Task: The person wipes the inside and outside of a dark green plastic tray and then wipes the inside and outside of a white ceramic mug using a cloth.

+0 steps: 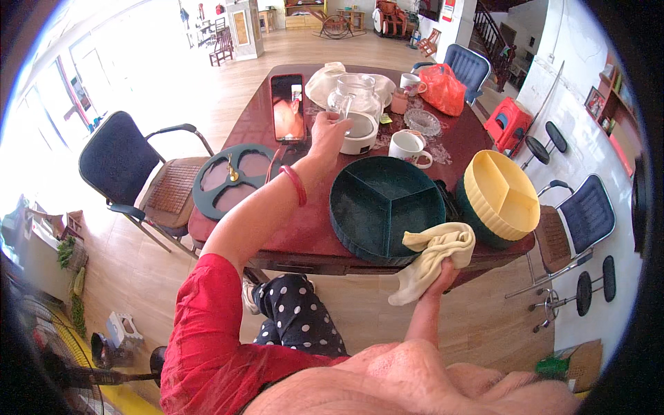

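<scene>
My left hand [328, 134], arm stretched across the table, has its fingers closed at the lower end of the handle of a clear glass jug [358, 95]. Against those fingers stands a round white container [360, 143] with a grey inside. My right hand [446, 275] grips a bunched cream cloth [443, 247] near the table's front edge. The cloth overlaps the rim of a dark green round tray [387, 166] with three compartments. To its right, a yellow three-part tray [508, 190] rests tilted on a dark green one.
Left on the dark red table [304, 228] lies a grey-green lid [235, 166] with a gold knob. A phone [288, 111] stands upright behind it. A white mug [409, 146], glass ashtray [422, 123] and red plastic bag [443, 90] are right. Chairs flank the table.
</scene>
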Demonstrator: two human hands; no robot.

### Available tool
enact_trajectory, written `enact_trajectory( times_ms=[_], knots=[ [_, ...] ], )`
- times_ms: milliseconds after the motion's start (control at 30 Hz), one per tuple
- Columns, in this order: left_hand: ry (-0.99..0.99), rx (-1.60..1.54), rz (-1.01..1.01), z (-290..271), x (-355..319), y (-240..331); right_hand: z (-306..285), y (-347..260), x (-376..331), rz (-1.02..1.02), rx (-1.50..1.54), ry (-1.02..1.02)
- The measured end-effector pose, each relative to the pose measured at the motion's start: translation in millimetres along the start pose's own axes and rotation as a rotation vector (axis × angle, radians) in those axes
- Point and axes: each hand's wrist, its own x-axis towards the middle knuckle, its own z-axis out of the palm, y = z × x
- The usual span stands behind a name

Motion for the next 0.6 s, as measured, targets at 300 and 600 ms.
enact_trajectory(
  times_ms=[300, 600],
  knots=[
    [-0.327, 0.447, 0.624, 27, -26, 16, -1, -3, -2, 0.036, -0.011, -0.021],
    [-0.738, 0.875, 0.472, 109, -14, -8, -13, 13, 1, 0.001, -0.084, 0.020]
  ],
)
